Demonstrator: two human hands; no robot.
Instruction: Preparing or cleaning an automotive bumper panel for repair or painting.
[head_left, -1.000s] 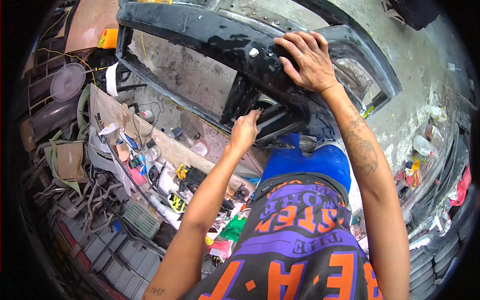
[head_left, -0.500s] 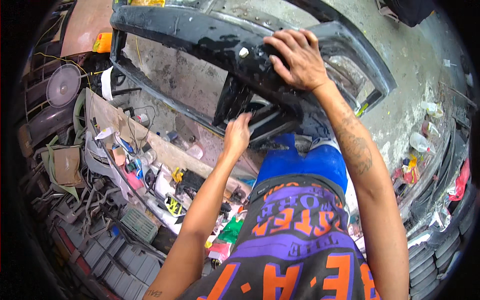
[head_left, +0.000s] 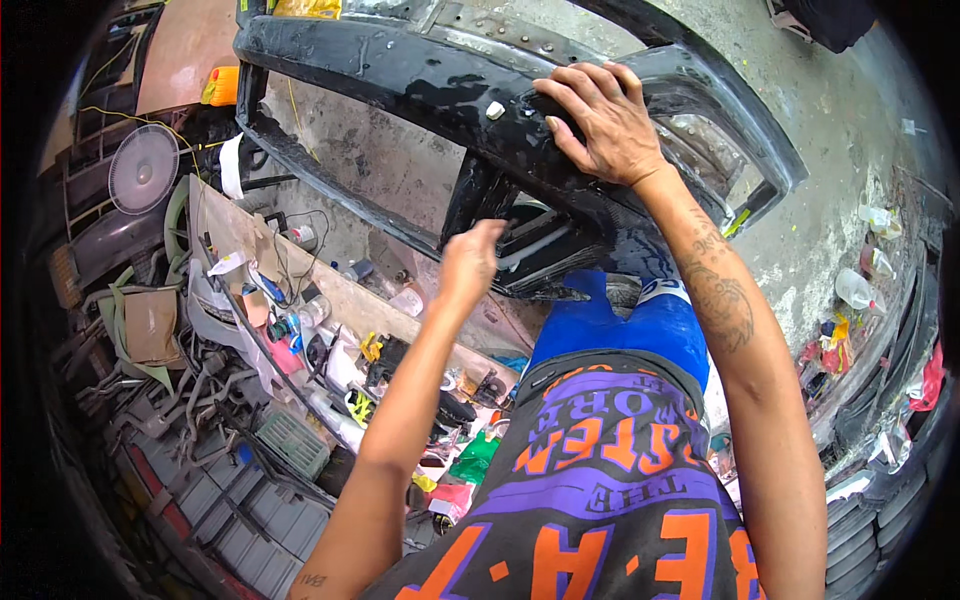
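Note:
A black car bumper (head_left: 400, 92), wet and scuffed, with large openings, lies in front of me. My right hand (head_left: 610, 130) rests open on its broad top face, fingers stretched toward the far edge and thumb apart. Left of that hand, a small white lump (head_left: 495, 110) sits on the wet surface. By the bumper's near strut, beside the slatted opening (head_left: 535, 240), my left hand (head_left: 470, 262) is closed with its fingers curled. It is blurred, and what it may hold does not show.
Bottles, rags and tools clutter the low area behind a pale board (head_left: 340, 275) on the left. A round fan (head_left: 143, 170) and an orange container (head_left: 221, 86) stand farther left. Plastic jugs (head_left: 858, 289) lie on the right, near stacked dark parts (head_left: 900, 480).
The whole view has shifted slightly, so most things appear a little farther right. My left hand has moved slightly along the bumper's near edge; my right hand stays on the top face.

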